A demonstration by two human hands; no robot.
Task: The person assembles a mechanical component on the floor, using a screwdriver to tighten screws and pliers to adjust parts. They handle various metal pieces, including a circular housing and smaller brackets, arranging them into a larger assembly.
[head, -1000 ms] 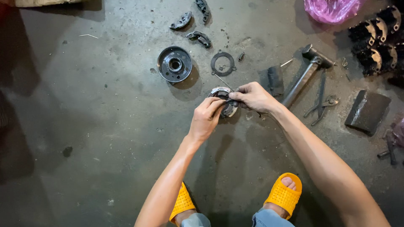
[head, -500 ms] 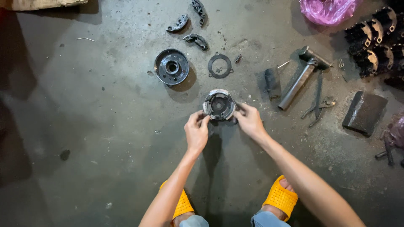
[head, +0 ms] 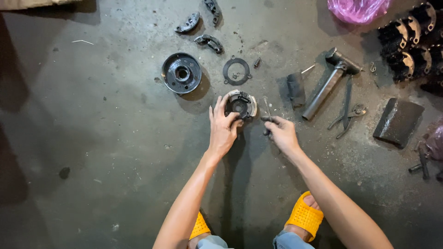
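A: Where is the round clutch part [head: 241, 104] being kept?

B: It is being rested on the concrete floor [head: 92, 138], and it is being steadied by the left hand [head: 222, 128]. The fingers are being spread against its near-left edge, so the hand is partly open and is only touching the part, not closed around it.

A: And what is being held beside the round clutch part?

B: Just to the right of it, a thin dark tool [head: 266, 115] is being pinched by the right hand [head: 281, 133]. The fingers are being closed on the handle. The kind of tool cannot be told exactly.

A: What is being seen farther from the round clutch part?

B: Up and to the left of it, a black drum [head: 181, 73] is lying. Directly above it, a flat ring [head: 236, 71] is being left near. Three curved shoes [head: 208, 42] are lying still farther above. To the right of it, a hammer [head: 331, 81] and pliers [head: 346, 110] are lying well apart from it. Below it, two yellow sandals [head: 304, 215] are being worn.
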